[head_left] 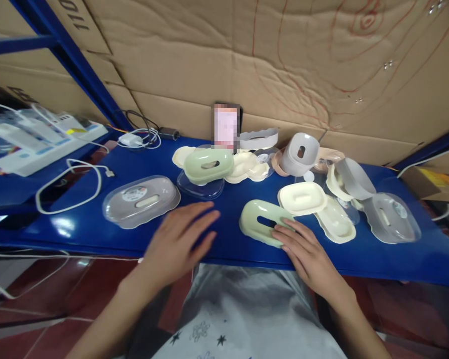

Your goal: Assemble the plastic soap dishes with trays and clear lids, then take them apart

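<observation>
A light-green oval plastic shell (252, 232) with an oblong slot lies at the front of the blue table (224, 252). My right hand (307, 252) rests on its right end, fingers stretched flat over the top near the slot. My left hand (183, 239) hovers left of the shell, empty, with fingers apart and slightly blurred. Beyond the left fingers sits a grey oval box with a clear lid (142, 199) and a round label. A second green shell (207, 167) lies farther back on a clear lid (201, 188). Cream trays (302, 198) are right of the held-down shell.
Grey shells (301, 152), peach pieces (329, 157) and another lidded grey box (392, 219) crowd the right side. A phone (226, 124) leans on the cardboard (179, 65). A power strip (48, 147) and white cable (69, 199) are at left.
</observation>
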The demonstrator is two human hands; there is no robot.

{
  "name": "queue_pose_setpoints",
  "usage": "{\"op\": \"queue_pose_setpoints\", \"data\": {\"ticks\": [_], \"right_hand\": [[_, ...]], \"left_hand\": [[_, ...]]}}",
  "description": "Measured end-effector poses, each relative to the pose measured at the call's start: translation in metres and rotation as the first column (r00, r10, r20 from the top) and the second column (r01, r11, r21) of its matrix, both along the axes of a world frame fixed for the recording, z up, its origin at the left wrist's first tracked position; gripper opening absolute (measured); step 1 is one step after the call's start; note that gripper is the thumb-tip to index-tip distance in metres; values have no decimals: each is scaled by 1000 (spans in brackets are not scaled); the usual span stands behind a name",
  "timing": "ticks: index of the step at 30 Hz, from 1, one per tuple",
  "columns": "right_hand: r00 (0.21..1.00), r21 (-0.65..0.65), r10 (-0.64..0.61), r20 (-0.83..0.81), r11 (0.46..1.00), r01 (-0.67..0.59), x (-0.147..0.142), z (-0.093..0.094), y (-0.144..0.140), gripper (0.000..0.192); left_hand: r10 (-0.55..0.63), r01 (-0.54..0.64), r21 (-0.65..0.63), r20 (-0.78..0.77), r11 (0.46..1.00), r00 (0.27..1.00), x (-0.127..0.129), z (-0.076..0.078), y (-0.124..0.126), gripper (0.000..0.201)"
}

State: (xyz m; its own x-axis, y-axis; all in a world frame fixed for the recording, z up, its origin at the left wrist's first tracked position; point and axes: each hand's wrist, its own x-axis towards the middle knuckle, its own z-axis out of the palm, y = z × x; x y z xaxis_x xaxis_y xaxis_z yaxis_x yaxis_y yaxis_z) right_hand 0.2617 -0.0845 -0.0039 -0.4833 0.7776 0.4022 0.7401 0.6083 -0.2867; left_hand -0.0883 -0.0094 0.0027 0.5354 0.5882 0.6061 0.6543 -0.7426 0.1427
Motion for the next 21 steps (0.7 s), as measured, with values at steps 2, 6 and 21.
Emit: {"op": "queue_pose_setpoints", "data": {"ticks": [2,6,21], "right_hand": [[1000,-16,13,19,1000,-13,7,-1,1,53],[950,162,-308,57,942,295,34,-8,10,57],[970,-29,-239,-50,971,237,9,-3,7,71]], "left_hand": [[-174,169,-57,-83,984,981,31,-1,-3,39],[-267,258,-111,-71,960,961,49,-8,-5,21],[-147,154,-56,108,987,983,56,-2,5,15]]}}
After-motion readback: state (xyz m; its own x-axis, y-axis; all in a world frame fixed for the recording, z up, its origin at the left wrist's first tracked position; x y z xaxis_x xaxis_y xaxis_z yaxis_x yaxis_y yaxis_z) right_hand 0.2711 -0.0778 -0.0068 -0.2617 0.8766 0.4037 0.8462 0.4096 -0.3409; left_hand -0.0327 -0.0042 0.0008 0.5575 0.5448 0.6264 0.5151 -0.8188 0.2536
